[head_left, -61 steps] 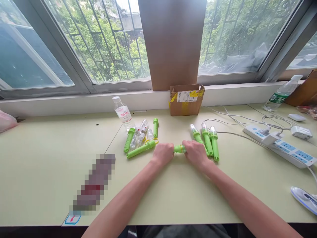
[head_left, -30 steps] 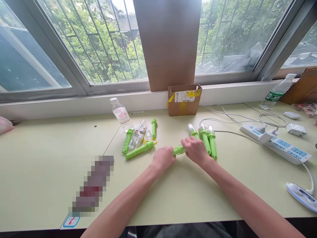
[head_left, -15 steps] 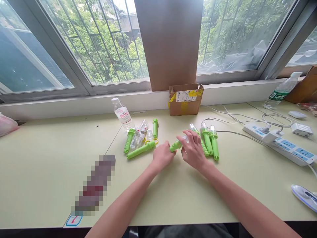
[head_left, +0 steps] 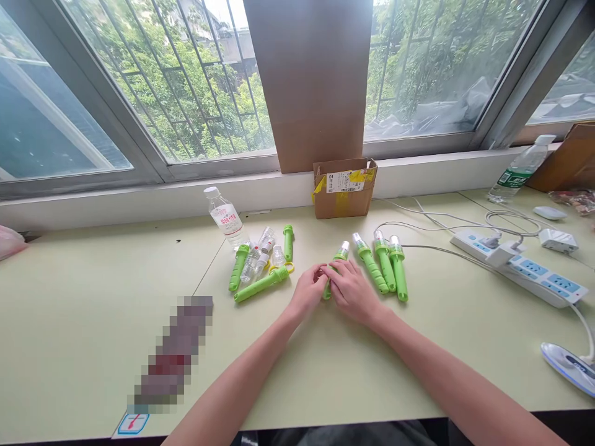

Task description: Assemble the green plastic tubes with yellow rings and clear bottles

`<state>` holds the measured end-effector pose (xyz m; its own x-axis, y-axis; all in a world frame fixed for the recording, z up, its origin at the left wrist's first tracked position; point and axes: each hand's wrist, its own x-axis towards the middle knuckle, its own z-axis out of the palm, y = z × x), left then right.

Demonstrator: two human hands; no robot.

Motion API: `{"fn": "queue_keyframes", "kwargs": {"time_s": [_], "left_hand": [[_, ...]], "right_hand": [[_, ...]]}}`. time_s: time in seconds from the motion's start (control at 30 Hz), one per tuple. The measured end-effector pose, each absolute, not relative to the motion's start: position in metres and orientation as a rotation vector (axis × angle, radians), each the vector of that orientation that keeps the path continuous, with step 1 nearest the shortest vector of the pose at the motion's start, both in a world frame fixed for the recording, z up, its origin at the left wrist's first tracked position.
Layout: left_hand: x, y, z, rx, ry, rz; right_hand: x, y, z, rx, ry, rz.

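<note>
Between my hands, low over the table, is a green plastic tube with a clear cap (head_left: 341, 253), its capped end pointing away from me. My right hand (head_left: 356, 292) wraps over its middle from the right. The fingers of my left hand (head_left: 307, 290) close on its lower part from the left, partly hidden by the other hand. Beside my right hand lie several similar capped green tubes (head_left: 370, 267). To the left are uncapped green tubes (head_left: 263, 285), clear plastic caps (head_left: 251, 265) and yellow rings (head_left: 289, 267).
A water bottle (head_left: 226, 218) stands behind the loose parts. An open cardboard box (head_left: 343, 201) sits by the window wall. On the right are a power strip (head_left: 525, 266), cables and another bottle (head_left: 515, 176). A blurred dark object (head_left: 174, 353) lies at the left front.
The green tube has turned from lying slanted to pointing away from me. My right hand has moved from its clear cap down onto the green body.
</note>
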<state>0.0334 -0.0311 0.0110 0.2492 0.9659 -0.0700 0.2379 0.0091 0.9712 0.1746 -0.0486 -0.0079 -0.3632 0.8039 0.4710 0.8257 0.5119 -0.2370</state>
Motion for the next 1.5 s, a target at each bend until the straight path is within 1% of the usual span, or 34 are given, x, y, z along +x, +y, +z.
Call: {"fn": "queue_keyframes", "kwargs": {"time_s": [0.13,0.27,0.37,0.47,0.6,0.83,0.93,1.03,1.23,1.5], "left_hand": [[0.033,-0.032,0.006,1.563,1.231,0.823],[0.031,-0.034,0.001,2.101,1.412,0.835],[0.030,-0.034,-0.004,2.441,1.446,0.717],[0.029,-0.033,-0.009,2.582,1.480,0.573],[0.029,-0.033,-0.012,2.623,1.491,0.479],[0.030,-0.033,-0.014,2.623,1.576,0.476],[0.030,-0.033,-0.015,2.615,1.630,0.473],[0.031,-0.033,-0.015,2.614,1.639,0.439],[0.030,-0.033,-0.013,2.618,1.626,0.413],[0.030,-0.033,-0.012,2.621,1.628,0.369]], "right_hand": [[0.178,-0.045,-0.013,-1.367,-2.204,-0.031],[0.187,-0.038,-0.020,-1.387,-2.209,-0.030],[0.194,-0.034,-0.020,-1.396,-2.214,-0.022],[0.196,-0.034,-0.016,-1.477,-2.172,-0.055],[0.193,-0.038,-0.012,-1.586,-2.146,-0.146],[0.186,-0.043,-0.013,-1.674,-2.120,-0.299],[0.186,-0.044,-0.012,-1.699,-2.091,-0.304],[0.187,-0.043,-0.010,-1.663,-2.090,-0.243],[0.181,-0.042,-0.014,-1.344,-2.218,-0.006],[0.179,-0.041,-0.022,-1.325,-2.252,0.163]]}}
